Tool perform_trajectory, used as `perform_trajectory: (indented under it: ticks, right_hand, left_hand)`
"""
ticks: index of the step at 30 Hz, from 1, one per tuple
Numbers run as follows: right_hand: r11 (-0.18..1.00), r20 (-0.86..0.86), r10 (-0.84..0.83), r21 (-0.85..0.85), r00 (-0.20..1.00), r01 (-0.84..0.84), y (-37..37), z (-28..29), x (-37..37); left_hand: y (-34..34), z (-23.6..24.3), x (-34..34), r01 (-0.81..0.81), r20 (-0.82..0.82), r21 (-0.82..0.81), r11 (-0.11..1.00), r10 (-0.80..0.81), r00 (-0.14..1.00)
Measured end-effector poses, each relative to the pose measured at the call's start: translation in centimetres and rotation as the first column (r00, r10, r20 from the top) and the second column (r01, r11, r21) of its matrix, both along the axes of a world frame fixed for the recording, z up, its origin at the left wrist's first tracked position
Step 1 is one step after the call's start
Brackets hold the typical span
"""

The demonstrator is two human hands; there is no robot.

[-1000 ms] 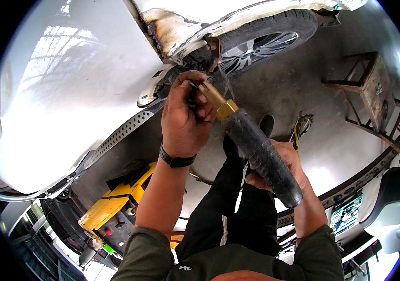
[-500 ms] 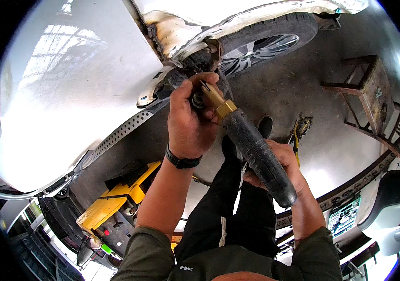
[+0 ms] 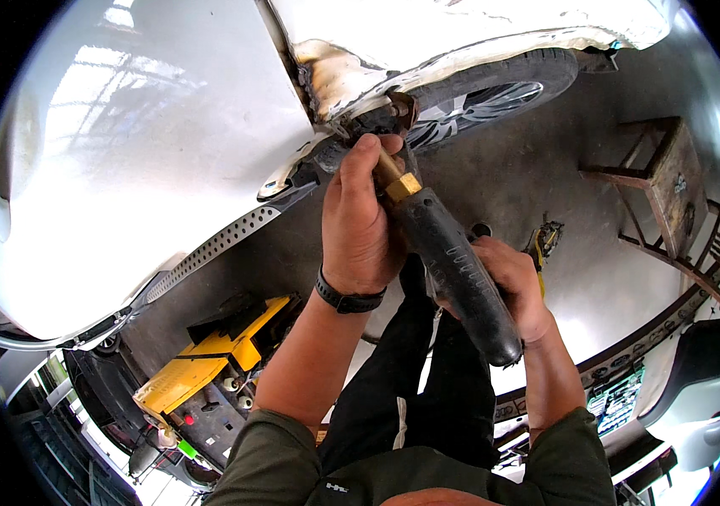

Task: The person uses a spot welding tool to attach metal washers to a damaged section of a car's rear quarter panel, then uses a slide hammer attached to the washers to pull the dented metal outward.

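Observation:
A welding gun (image 3: 461, 278) with a black body, a brass nut and a brass front end slants across the middle. My right hand (image 3: 516, 287) grips its black handle from the right side, with most of the fingers hidden behind it. My left hand (image 3: 361, 215), with a dark watch on the wrist, is closed around the brass front end, its thumb lying along it. The tip is hidden by the fingers. Just beyond the left hand is the scorched lower corner of a white car body panel (image 3: 339, 76), with dark, bent metal below it.
A white car door (image 3: 183, 143) fills the left, above a perforated side step (image 3: 208, 253). A wheel (image 3: 495, 97) is at the upper right. A wooden stool (image 3: 672, 181) stands right; a yellow machine (image 3: 216, 350) is lower left. A yellow-handled thing (image 3: 541, 244) lies on the floor.
My left hand has closed over the gun's tip, hiding it and the small round dark thing seen in that hand before. The gun's front end has moved slightly up toward the panel.

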State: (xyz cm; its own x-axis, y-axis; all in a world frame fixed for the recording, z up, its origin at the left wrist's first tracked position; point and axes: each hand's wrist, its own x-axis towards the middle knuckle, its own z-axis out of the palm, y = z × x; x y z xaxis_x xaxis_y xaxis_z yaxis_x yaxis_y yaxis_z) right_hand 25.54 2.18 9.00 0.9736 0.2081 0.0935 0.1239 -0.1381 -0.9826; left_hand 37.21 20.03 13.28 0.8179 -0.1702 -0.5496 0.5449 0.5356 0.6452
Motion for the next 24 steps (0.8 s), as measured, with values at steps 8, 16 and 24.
perform_trajectory:
  ticks: [8,16,24]
  right_hand:
    - [0.999,-0.035,0.026,-0.022,0.999,-0.027,-0.3,-0.1,1.7]
    - [0.997,-0.020,0.024,-0.068,1.000,-0.025,-0.1,0.4,3.0]
    - [0.996,-0.015,0.014,-0.086,1.000,-0.015,0.1,0.6,3.5]
  left_hand:
    - [0.2,-0.3,0.4,-0.019,0.016,-0.140,0.990,0.022,1.000]
    - [0.7,-0.6,1.1,0.007,0.022,-0.286,0.958,-0.001,1.000]
    - [0.5,-0.7,1.4,-0.014,0.011,-0.416,0.909,0.020,1.000]
